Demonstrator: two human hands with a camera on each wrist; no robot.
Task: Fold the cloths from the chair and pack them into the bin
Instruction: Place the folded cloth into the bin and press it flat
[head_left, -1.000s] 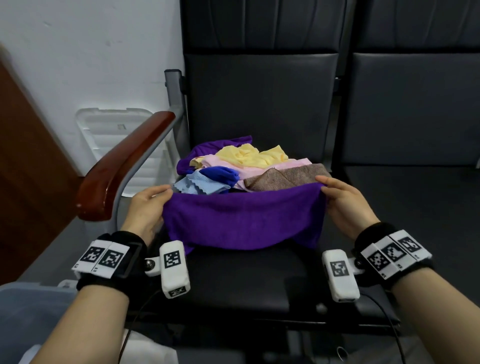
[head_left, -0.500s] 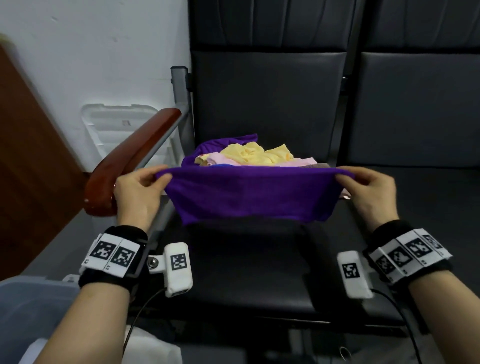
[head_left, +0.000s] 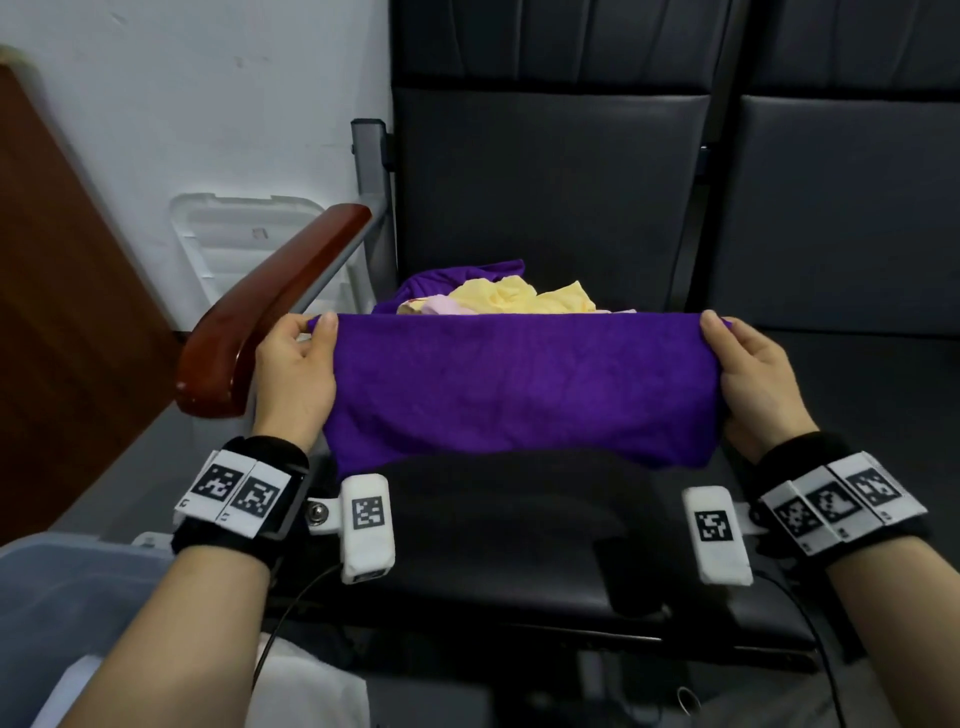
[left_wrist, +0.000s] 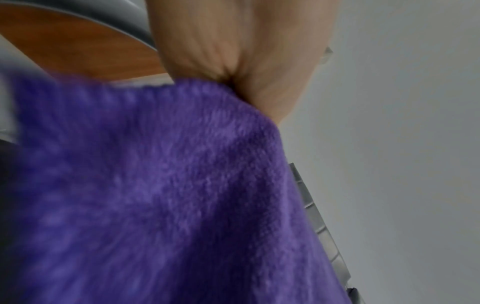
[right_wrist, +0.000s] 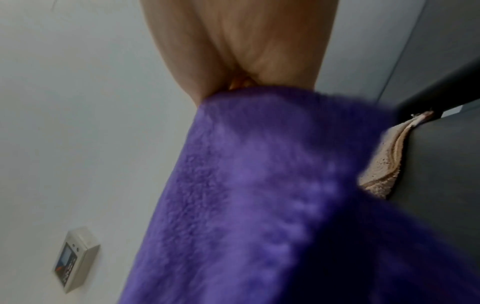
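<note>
fingers and thumb of left hand (head_left: 293, 371) pinch the upper left corner of the purple cloth (head_left: 519, 387); right hand (head_left: 756, 376) pinches the upper right corner the same way. cloth hangs stretched between them above the chair seat (head_left: 498, 540), in front of the cloth pile (head_left: 498, 296). bin (head_left: 57, 587) at lower left, beside the left forearm

The stretched purple terry cloth (head_left: 519, 384) spans between the left hand (head_left: 296, 374) and right hand (head_left: 753, 379). Beyond both hands, the heap of crumpled cloths (head_left: 498, 296) lies on the black padded chair seat (head_left: 519, 545); the wooden armrest (head_left: 270, 312) sits just outside the left hand.
</note>
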